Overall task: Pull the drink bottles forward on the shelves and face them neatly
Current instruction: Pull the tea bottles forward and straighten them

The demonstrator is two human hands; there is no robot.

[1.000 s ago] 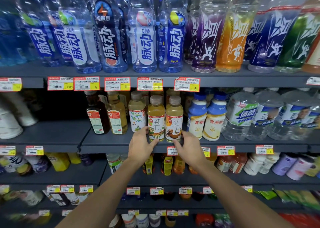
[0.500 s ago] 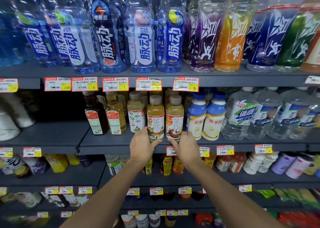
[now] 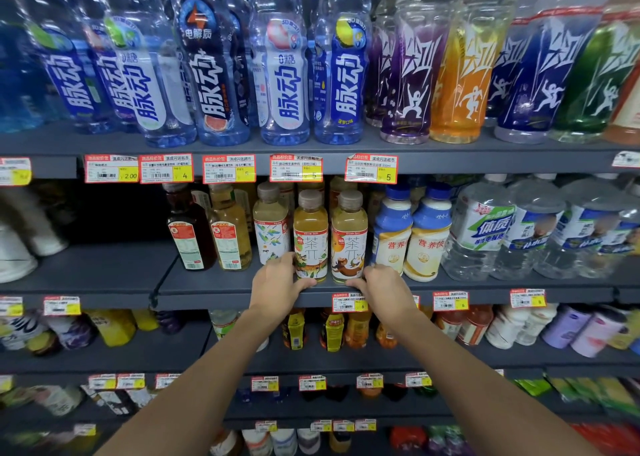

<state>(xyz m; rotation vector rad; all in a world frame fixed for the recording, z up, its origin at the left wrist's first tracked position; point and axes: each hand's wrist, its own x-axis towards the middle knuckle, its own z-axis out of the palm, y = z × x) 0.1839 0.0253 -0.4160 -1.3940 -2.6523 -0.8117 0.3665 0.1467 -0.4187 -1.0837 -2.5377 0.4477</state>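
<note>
The left tea bottle (image 3: pixel 310 237) and right tea bottle (image 3: pixel 349 241) stood side by side at frame centre, near the front lip of the middle shelf (image 3: pixel 221 291). Your left hand (image 3: pixel 277 282) clasped the former's base from its left; your right hand (image 3: pixel 384 286) clasped the latter's from its right.

"脉动" on bottle (image 3: pixel 343 88), "5" on tag (image 3: pixel 371 169)

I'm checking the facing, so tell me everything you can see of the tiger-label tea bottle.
The tiger-label tea bottle stands upright at the front edge of the shelf, label facing out. Clear plastic, amber drink, brownish cap, red-banded white wrap. The left hand grips its base; the neighbouring tea bottle stands close beside it.
</note>
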